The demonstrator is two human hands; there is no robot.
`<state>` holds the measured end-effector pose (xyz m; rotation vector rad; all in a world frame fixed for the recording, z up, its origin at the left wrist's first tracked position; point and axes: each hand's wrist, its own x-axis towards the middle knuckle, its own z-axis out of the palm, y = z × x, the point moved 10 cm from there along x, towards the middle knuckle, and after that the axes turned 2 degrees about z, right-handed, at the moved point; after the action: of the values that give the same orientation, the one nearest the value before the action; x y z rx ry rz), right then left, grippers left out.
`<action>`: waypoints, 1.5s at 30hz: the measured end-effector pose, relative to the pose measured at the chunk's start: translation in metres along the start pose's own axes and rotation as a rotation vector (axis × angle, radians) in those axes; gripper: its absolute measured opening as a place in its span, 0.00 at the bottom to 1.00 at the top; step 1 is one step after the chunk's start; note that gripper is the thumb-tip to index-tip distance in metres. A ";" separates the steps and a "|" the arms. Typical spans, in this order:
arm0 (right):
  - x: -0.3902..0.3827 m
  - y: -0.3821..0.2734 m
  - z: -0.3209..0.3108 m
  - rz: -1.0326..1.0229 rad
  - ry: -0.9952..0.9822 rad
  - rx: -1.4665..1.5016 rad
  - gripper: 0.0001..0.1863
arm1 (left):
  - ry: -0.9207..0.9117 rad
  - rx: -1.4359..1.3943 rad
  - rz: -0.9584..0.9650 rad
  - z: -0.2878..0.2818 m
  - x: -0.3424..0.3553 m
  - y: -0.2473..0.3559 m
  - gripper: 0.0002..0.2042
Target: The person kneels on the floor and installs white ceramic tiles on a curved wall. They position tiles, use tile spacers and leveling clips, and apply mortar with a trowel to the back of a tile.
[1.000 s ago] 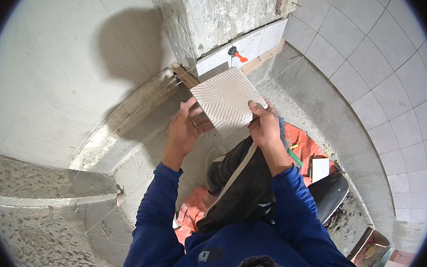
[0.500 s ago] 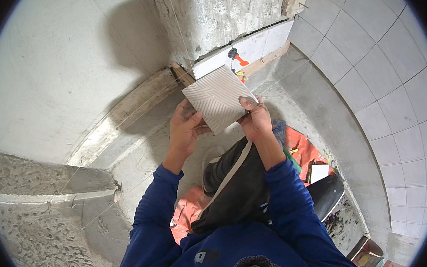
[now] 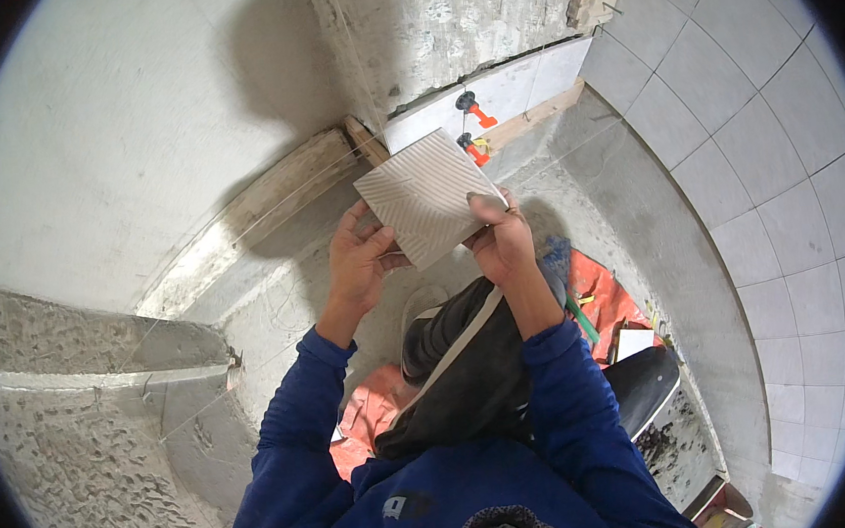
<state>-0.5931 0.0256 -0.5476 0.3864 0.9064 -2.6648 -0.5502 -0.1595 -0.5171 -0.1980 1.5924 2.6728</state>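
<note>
A square tile (image 3: 429,196) is held up in front of me, its face covered in combed ridges of pale grey adhesive. My left hand (image 3: 357,257) grips its lower left edge between thumb and fingers. On the right edge, my right hand (image 3: 502,238) has its thumb pressed on the ridged face and the fingers underneath. Beyond the tile, white tiles (image 3: 548,70) form a low row on the wall. Two black and orange tile levelling clips (image 3: 476,111) stick out from that row.
Thin strings (image 3: 288,200) stretch across the corner. A wooden batten (image 3: 365,141) stands by the wall corner, and a wood block (image 3: 593,4) is fixed higher up. Orange sheeting (image 3: 604,294) with tools lies by my legs. Grey tiles (image 3: 720,131) cover the right wall.
The tile has turned slightly and shifted a little left and down in the picture, both hands still on it. The lower levelling clip now shows more fully beside it.
</note>
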 end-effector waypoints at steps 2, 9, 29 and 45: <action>0.000 0.003 0.001 0.017 -0.021 -0.007 0.27 | -0.016 0.008 -0.012 -0.001 0.000 0.000 0.28; -0.001 0.004 0.005 0.012 -0.048 0.009 0.30 | 0.008 0.001 -0.002 -0.009 0.003 -0.002 0.29; 0.007 0.007 0.002 0.038 -0.060 0.015 0.29 | 0.016 0.018 -0.009 -0.010 0.002 0.004 0.28; 0.006 0.007 0.004 0.060 -0.079 0.014 0.33 | 0.005 -0.015 -0.032 -0.012 0.004 0.001 0.28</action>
<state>-0.5966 0.0163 -0.5505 0.3042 0.8404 -2.6136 -0.5527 -0.1710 -0.5222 -0.2279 1.5568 2.6638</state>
